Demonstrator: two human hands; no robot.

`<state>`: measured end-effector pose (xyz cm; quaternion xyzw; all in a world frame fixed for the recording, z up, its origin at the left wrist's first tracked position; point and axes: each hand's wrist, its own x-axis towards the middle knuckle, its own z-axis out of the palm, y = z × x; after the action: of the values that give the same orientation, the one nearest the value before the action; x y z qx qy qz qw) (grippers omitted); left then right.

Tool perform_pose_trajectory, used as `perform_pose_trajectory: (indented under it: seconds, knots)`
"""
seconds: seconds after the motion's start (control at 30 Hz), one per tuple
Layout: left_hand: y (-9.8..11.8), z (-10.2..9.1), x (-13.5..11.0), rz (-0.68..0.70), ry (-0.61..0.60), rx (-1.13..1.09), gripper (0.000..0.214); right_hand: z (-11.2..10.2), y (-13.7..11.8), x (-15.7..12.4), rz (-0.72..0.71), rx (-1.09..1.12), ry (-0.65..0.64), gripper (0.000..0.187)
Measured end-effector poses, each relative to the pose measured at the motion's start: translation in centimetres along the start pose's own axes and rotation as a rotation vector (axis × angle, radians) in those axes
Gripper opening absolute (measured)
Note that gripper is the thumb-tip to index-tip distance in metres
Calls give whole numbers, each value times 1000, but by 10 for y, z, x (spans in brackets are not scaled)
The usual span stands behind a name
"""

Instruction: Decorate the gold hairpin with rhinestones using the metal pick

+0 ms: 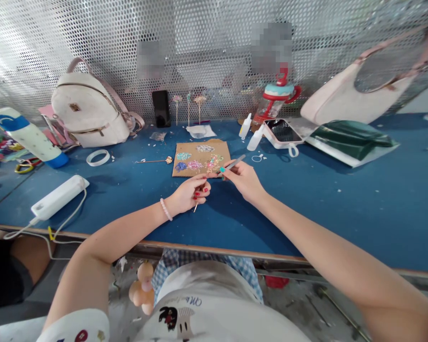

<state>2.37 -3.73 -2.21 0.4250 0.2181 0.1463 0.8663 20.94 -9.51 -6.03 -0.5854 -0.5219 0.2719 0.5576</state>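
Note:
A piece of brown cardboard [185,173] lies on the blue table with small piles of coloured beads or sequins [194,165] on it. At its near edge my left hand [191,191] is closed around a thin stick [195,207], whose lower end shows below the fingers. The stick's upper end is hidden by my fingertips. My right hand [245,180] pinches metal tweezers [237,161], with their tips pointing toward my left fingertips; whether the tips hold anything is too small to tell. Left of the cardboard lies a stick with a decorated round head [169,160].
Two white glue bottles [256,138], a phone [283,130] and a green packet [353,140] are to the right. A tape roll [97,157], white power strip [60,197] and tumbler [30,137] lie left. Decorated sticks [199,109] stand behind. Another person's leg [32,256] shows at left.

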Motion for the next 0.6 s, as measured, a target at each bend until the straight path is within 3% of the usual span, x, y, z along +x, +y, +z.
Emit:
perform_pose_trajectory:
  seconds: [0.33, 0.6]
  knots:
    - [2, 1, -1, 10, -9, -5, 24, -1, 1, 3, 3, -83, -8, 32]
    - [3, 1, -1, 8, 9, -4, 25, -5, -1, 2, -112, -292, -118, 30]
